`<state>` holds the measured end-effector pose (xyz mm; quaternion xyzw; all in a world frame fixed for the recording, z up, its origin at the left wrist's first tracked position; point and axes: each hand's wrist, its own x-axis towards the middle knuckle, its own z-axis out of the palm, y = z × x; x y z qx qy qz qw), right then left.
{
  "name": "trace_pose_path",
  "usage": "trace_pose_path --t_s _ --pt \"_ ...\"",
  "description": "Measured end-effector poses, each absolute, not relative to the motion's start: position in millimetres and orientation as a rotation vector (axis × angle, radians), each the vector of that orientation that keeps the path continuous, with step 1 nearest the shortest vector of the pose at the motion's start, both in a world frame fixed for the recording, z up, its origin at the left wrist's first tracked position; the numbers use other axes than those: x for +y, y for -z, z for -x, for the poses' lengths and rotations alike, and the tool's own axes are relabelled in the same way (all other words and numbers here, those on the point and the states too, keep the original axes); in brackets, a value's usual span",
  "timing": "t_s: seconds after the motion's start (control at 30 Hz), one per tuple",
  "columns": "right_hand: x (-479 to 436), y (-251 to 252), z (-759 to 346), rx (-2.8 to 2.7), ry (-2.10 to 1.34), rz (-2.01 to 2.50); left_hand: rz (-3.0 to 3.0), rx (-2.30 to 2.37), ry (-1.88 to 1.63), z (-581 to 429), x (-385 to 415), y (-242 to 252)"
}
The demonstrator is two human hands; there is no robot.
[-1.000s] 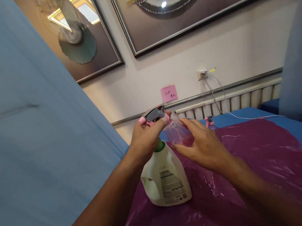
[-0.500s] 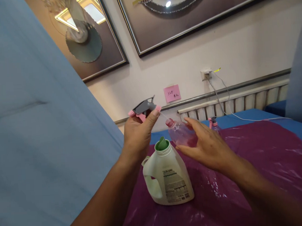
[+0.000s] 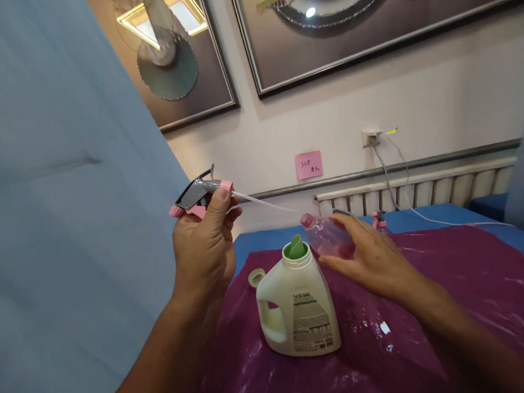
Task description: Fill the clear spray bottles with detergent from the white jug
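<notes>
My left hand (image 3: 207,245) is closed around a grey and pink trigger sprayer head (image 3: 196,196), whose thin white dip tube (image 3: 262,202) points right, its tip near the bottle's mouth. A clear pink bottle (image 3: 327,234), tilted with its uncapped neck to the left, is gripped by my right hand (image 3: 369,255) between thumb and fingers. Below and between my hands stands a pale detergent jug (image 3: 313,316) with its mouth uncovered and a green spout (image 3: 296,248) inside. A round, pale cap (image 3: 257,278) lies beside the jug's handle.
A glossy purple sheet (image 3: 456,269) covers part of the blue surface (image 3: 432,215). Behind my right hand is another pink spray bottle (image 3: 379,221). A white cable (image 3: 445,222) runs from the wall socket (image 3: 370,138), above a radiator (image 3: 444,183). Blue fabric (image 3: 72,228) hangs at left.
My left hand has moved left with the sprayer head, drawing the dip tube out of the bottle's neck. The right hand still holds the bottle. The view has shifted slightly.
</notes>
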<state>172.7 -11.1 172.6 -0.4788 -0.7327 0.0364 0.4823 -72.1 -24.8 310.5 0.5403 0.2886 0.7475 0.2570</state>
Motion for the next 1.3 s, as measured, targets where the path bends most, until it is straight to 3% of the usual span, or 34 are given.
trace_pose_path --t_s 0.43,1.3 --pt "3.0 -194.2 -180.9 -1.821 0.022 1.182 -1.299 0.874 -1.985 91.5 -31.9 -290.9" --pt "-36.5 -238.8 -209.5 -2.279 0.757 1.157 -1.808 1.087 -1.648 96.1 -18.1 -291.3"
